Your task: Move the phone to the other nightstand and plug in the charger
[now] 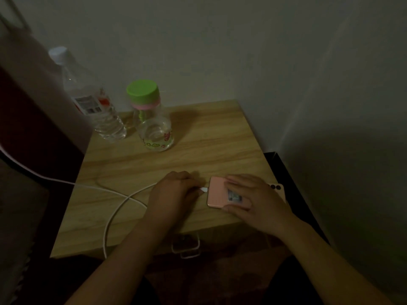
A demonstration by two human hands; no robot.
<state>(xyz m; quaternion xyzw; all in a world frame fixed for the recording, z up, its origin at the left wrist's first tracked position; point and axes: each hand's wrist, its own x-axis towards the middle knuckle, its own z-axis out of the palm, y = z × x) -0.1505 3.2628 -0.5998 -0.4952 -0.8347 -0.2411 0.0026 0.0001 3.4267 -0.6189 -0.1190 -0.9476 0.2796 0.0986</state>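
Observation:
A pink phone point(217, 192) lies face down near the front right of a light wooden nightstand point(198, 146). My right hand point(255, 201) presses flat on the phone's back and grips its sides. My left hand point(174, 194) pinches the white plug of the charger cable point(114, 214) right at the phone's left end. The plug tip touches the phone's edge; whether it is seated I cannot tell. The cable loops left across the tabletop, and one strand drops over the front edge.
A clear plastic water bottle point(97, 106) and a glass bottle with a green lid point(152, 124) stand at the back left of the nightstand. A dark headboard point(33, 119) rises on the left. Walls close in behind and to the right. A drawer handle point(187, 247) sits below the front edge.

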